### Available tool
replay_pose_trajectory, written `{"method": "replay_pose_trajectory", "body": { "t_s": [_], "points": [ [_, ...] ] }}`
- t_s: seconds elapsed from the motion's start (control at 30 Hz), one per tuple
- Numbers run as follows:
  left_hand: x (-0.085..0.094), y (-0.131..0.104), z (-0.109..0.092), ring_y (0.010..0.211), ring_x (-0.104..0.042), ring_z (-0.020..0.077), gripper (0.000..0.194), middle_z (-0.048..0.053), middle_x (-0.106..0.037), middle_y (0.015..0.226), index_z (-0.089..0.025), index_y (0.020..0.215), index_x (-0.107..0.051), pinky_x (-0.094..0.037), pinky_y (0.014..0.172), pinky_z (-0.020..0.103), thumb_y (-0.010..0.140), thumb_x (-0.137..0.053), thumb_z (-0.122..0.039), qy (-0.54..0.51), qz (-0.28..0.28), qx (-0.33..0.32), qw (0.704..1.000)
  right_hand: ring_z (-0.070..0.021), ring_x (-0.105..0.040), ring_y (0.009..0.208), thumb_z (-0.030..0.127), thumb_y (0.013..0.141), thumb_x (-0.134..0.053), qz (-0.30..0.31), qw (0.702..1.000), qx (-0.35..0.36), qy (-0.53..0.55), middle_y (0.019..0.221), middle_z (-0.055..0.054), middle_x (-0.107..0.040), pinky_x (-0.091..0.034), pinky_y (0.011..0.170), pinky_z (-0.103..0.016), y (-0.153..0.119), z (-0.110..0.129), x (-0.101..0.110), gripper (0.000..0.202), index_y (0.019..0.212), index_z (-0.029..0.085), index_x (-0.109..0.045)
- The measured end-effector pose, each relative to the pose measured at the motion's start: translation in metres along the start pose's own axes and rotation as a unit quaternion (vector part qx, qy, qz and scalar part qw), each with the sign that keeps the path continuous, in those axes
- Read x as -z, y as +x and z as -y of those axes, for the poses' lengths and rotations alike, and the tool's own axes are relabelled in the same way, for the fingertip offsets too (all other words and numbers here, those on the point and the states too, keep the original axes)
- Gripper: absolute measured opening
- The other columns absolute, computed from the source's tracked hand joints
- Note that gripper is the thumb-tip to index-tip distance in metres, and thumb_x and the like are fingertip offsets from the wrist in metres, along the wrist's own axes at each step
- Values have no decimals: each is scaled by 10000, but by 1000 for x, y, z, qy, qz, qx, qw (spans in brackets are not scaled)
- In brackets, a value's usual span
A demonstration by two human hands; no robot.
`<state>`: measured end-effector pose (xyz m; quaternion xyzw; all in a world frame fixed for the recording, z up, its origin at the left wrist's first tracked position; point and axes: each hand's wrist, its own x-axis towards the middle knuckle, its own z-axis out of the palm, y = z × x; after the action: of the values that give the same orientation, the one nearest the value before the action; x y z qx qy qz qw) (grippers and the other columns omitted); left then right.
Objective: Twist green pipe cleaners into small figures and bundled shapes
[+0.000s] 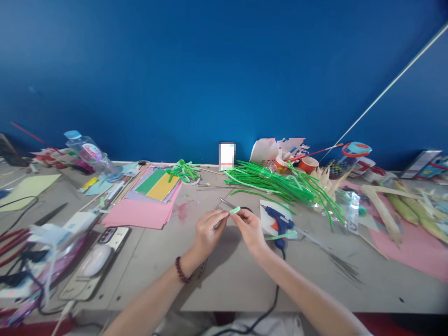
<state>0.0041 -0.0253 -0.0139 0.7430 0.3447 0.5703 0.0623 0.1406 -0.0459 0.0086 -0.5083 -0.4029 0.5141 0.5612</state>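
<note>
My left hand (210, 229) and my right hand (249, 227) meet over the middle of the table. Between their pinched fingertips is a short pale green piece of pipe cleaner (234, 210). Just behind the fingers lie scissors (227, 202), their handles partly hidden by my right hand. To the right, a blue glue gun (280, 224) rests on a white sheet, with a pale green strip (280, 236) across it. Behind it spreads a large bundle of bright green pipe cleaners (273, 183). A clump of twisted green pipe cleaners (185, 171) sits at the back, left of centre.
Pink paper (136, 213) and coloured sheets (157, 185) lie to the left. Nearer are a phone (96, 263) with a white case on it and a cable. A plastic bottle (87, 151) leans at the back left. Thin wires (345, 266) and corn cobs (416, 214) lie right.
</note>
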Motion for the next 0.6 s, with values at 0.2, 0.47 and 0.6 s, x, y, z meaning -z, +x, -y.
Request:
{"method": "replay_pose_trajectory", "body": {
  "t_s": [0.2,0.47,0.6],
  "points": [
    [-2,-5,0,786,-674,156,139,66,-719,865,-188,902,-664,-548,711,281,815,-581,-117,15,1,11,1000,-127,-509,616,408,719,-654,8,998,51,-37,673,-18,-603,-402,588,-245,-1,-6,1,265,754,146,-625],
    [0,-5,0,782,-684,169,169,72,-721,872,-184,939,-658,-536,705,280,810,-586,-103,111,9,-66,992,-115,-452,565,404,762,-605,-6,984,100,-144,638,-4,-571,-383,545,-239,2,-5,5,256,725,151,-625],
    [-1,-5,2,791,-683,156,181,64,-718,884,-188,959,-658,-548,731,267,822,-574,-105,64,6,-45,997,-116,-453,572,419,754,-608,-1,989,82,-123,640,-3,-570,-374,541,-234,2,-3,4,269,727,151,-615]
  ]
}}
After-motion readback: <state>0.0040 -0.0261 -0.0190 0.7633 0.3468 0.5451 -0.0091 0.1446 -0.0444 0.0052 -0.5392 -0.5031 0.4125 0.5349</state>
